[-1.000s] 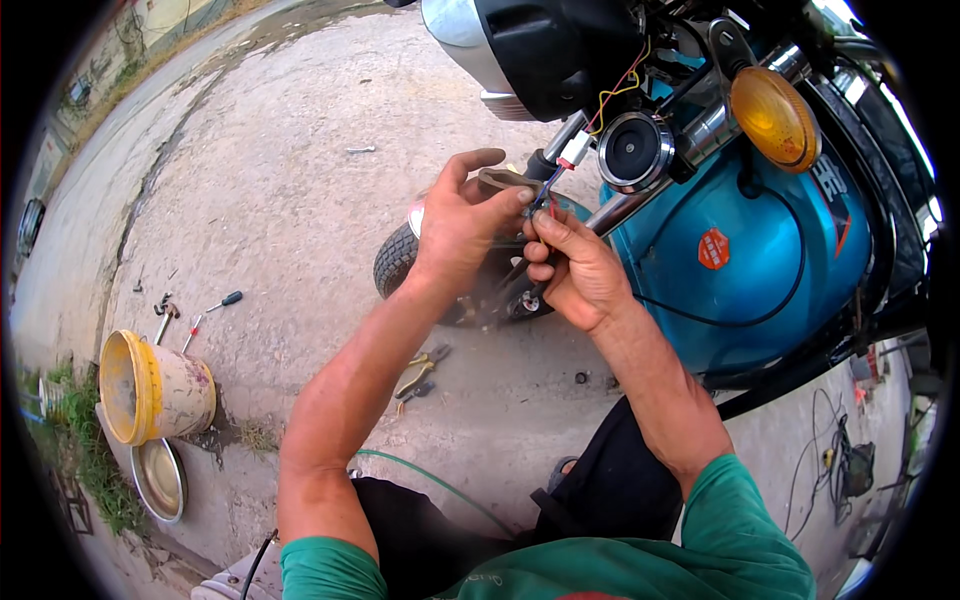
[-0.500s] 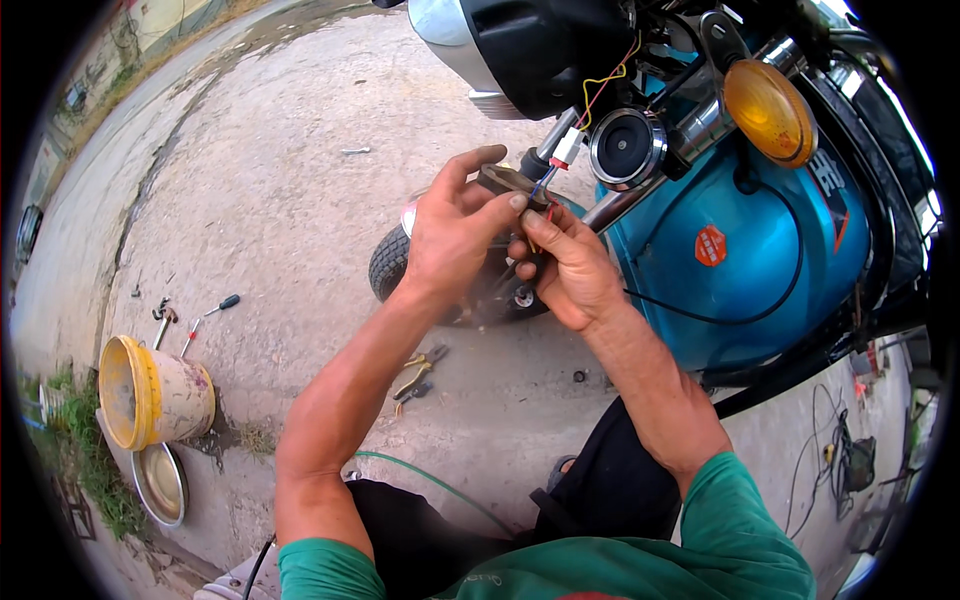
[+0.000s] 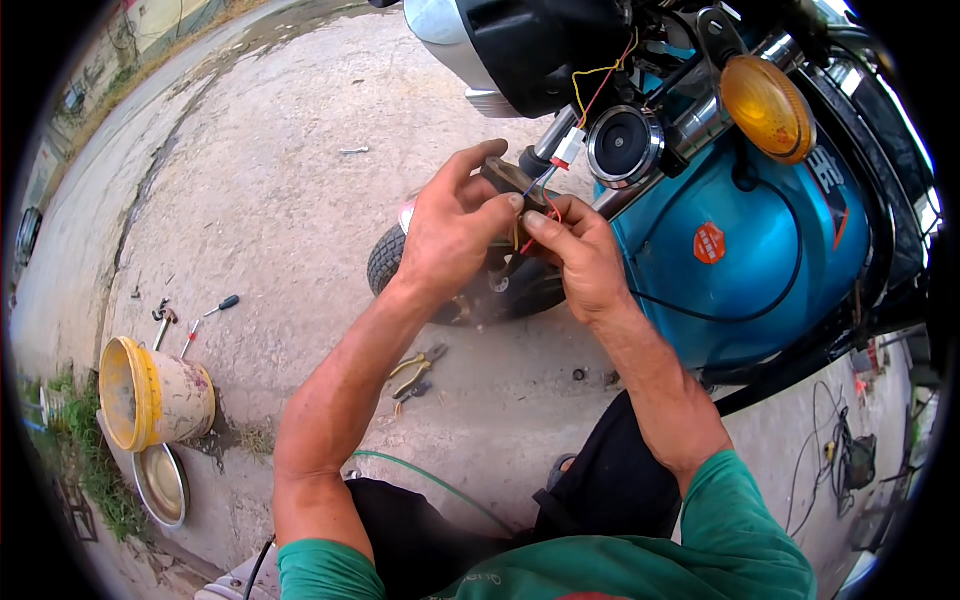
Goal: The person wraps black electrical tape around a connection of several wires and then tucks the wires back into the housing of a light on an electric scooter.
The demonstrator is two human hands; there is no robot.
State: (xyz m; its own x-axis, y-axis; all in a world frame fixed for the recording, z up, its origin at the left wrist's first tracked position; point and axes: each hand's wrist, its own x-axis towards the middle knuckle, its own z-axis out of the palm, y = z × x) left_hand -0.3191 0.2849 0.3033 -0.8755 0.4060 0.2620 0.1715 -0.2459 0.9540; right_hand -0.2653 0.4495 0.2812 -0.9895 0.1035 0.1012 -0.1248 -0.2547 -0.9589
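at the frame's upper centre, the left hand [image 3: 447, 232] grips a dark part [image 3: 508, 177] and the right hand [image 3: 588, 262] pinches coloured wires [image 3: 547, 180] below a white connector [image 3: 569, 147].

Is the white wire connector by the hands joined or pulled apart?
It looks joined: coloured wires run from both ends of the white connector, with no gap visible.

Open concrete [image 3: 270, 220] spreads left of the left hand [image 3: 445, 235], a yellow-rimmed bucket [image 3: 182, 400] obstructing the concrete's lower-left edge. A blue tank [image 3: 760, 260] walls off the right hand [image 3: 592, 262] on its right; a chrome-rimmed disc [image 3: 622, 147] and black housing [image 3: 545, 55] hem in the space above. Clearance between the hands and the front wheel [image 3: 385, 262], partly hidden, looks tight.
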